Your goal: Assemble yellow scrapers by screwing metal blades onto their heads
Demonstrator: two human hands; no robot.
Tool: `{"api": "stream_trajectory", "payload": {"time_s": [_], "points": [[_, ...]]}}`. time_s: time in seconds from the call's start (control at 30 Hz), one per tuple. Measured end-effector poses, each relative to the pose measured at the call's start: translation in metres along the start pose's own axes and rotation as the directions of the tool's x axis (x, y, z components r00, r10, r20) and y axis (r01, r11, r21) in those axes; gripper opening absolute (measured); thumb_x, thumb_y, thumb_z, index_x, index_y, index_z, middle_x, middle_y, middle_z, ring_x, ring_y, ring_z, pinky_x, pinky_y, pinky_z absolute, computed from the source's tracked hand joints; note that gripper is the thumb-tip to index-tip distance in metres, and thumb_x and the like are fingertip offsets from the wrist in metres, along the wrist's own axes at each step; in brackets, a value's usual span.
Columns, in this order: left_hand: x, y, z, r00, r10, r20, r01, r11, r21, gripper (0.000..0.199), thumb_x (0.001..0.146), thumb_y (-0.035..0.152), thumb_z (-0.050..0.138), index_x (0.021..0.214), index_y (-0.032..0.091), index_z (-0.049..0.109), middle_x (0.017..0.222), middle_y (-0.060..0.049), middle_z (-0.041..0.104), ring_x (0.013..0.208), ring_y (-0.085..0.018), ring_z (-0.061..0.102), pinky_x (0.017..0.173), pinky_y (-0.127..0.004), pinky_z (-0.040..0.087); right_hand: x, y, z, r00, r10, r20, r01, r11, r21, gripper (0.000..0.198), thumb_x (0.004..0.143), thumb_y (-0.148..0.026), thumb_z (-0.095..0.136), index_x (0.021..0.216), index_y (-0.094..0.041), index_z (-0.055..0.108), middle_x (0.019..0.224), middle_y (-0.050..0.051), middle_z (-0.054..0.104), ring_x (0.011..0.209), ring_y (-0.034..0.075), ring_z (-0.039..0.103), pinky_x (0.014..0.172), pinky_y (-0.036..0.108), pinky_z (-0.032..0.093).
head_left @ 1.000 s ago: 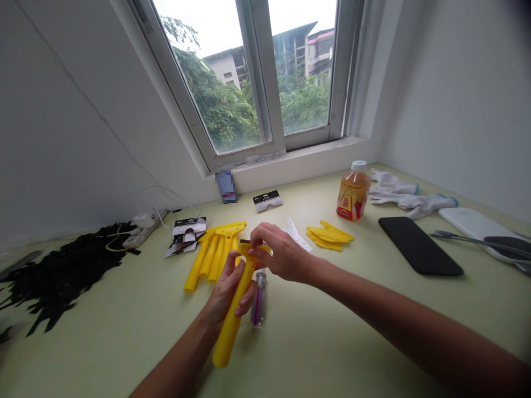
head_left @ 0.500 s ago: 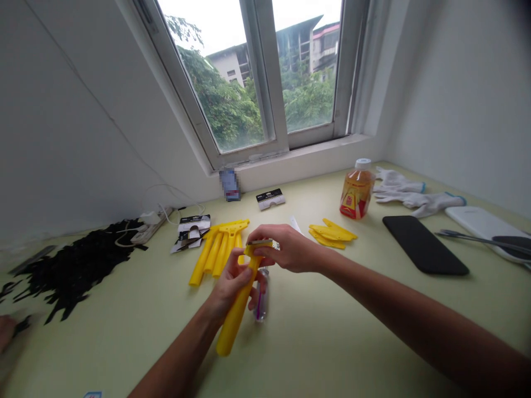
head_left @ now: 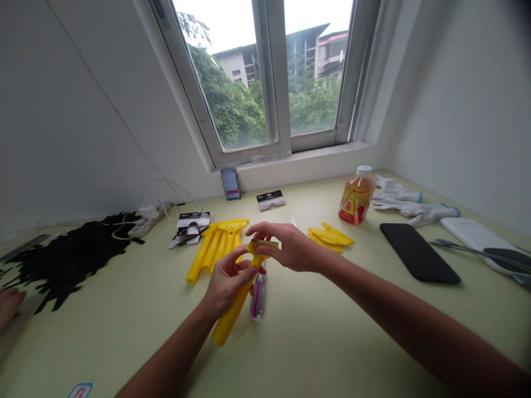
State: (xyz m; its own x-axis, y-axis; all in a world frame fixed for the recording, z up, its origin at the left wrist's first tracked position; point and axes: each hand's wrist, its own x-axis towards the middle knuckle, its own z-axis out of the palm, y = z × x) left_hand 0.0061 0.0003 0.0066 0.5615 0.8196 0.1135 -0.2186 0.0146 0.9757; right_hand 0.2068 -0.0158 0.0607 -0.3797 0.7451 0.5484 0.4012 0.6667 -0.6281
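My left hand point(head_left: 228, 283) is wrapped round the upper handle of a yellow scraper point(head_left: 232, 316), which slants with its handle end toward me. At the scraper's head, my right hand point(head_left: 286, 247) pinches the edge with thumb below and fingers above. A thin metal blade point(head_left: 265, 242) lies across that head, partly covered by my fingers. Under the hands a screwdriver point(head_left: 258, 298) with a clear, purple-striped handle rests on the table. Several more yellow scraper handles point(head_left: 213, 249) lie side by side beyond my left hand. Flat yellow plates point(head_left: 331, 236) are piled beyond my right wrist.
A heap of black strips point(head_left: 78, 254) covers the left, with another person's hand point(head_left: 9, 307) beside it. Card packaging point(head_left: 193, 226), a power strip point(head_left: 145, 224), a drink bottle point(head_left: 355, 196), white gloves point(head_left: 415, 204), a black slab point(head_left: 418, 251) and tweezers point(head_left: 477, 251) lie around.
The view has shifted slightly. My right fingers have moved a little on the scraper head, and the blade's holed end no longer shows. The other person's hand has come further into view.
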Motion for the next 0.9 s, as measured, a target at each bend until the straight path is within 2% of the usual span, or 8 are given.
{"api": "stream_trajectory", "payload": {"time_s": [0.23,0.43,0.63,0.77,0.83,0.9], "points": [[0.002,0.0,0.003,0.999,-0.021,0.026,0.023,0.996,-0.085,0.04,0.077,0.022,0.074,0.114,0.016,0.06,0.087,-0.009,0.071,0.078,-0.024,0.069,0.053,-0.031,0.058,0.0,0.003,-0.004,0.995,0.046,0.083,-0.044,0.999,-0.026,0.027,0.088,-0.019,0.059,0.114,-0.022,0.059,0.093,0.001,0.068,0.083,0.012,0.062,0.08,0.026,0.049],[0.0,-0.003,0.005,0.998,-0.048,0.029,0.052,0.99,-0.13,0.035,0.079,0.022,0.073,0.112,0.019,0.061,0.088,-0.006,0.07,0.064,-0.018,0.068,0.052,-0.031,0.059,0.002,0.002,-0.007,0.987,0.083,0.134,-0.082,0.997,-0.016,0.025,0.089,-0.022,0.057,0.114,-0.022,0.059,0.094,0.002,0.068,0.084,0.012,0.063,0.079,0.026,0.05],[0.003,-0.008,0.007,0.994,-0.07,0.08,0.08,0.987,-0.138,0.032,0.079,0.028,0.072,0.106,0.017,0.059,0.115,-0.012,0.062,0.085,-0.026,0.068,0.046,-0.029,0.059,-0.001,0.006,-0.006,0.967,0.171,0.19,-0.157,0.984,-0.087,0.035,0.091,-0.025,0.053,0.126,-0.024,0.052,0.095,0.003,0.069,0.083,0.015,0.064,0.077,0.029,0.049],[0.004,-0.011,0.007,0.992,-0.096,0.082,0.108,0.982,-0.158,0.032,0.079,0.028,0.072,0.105,0.017,0.058,0.111,-0.01,0.062,0.084,-0.025,0.068,0.046,-0.027,0.058,-0.002,0.01,-0.005,0.952,0.21,0.224,-0.192,0.976,-0.102,0.043,0.093,-0.027,0.05,0.135,-0.026,0.043,0.098,0.004,0.069,0.082,0.016,0.064,0.076,0.03,0.049],[0.005,-0.012,0.006,0.993,-0.101,0.055,0.11,0.978,-0.175,0.034,0.077,0.028,0.073,0.105,0.017,0.058,0.105,-0.009,0.062,0.083,-0.025,0.068,0.045,-0.026,0.058,-0.001,0.01,-0.006,0.959,0.205,0.196,-0.185,0.976,-0.115,0.043,0.095,-0.027,0.046,0.137,-0.023,0.04,0.104,0.006,0.069,0.086,0.016,0.064,0.078,0.031,0.049],[0.008,-0.011,0.003,0.994,-0.112,-0.007,0.109,0.975,-0.196,0.036,0.074,0.027,0.076,0.103,0.017,0.057,0.1,-0.008,0.062,0.082,-0.025,0.068,0.044,-0.025,0.056,0.0,0.006,-0.009,0.98,0.18,0.087,-0.161,0.969,-0.189,0.038,0.095,-0.025,0.045,0.133,-0.019,0.044,0.113,0.01,0.066,0.094,0.017,0.062,0.083,0.032,0.047]]}}
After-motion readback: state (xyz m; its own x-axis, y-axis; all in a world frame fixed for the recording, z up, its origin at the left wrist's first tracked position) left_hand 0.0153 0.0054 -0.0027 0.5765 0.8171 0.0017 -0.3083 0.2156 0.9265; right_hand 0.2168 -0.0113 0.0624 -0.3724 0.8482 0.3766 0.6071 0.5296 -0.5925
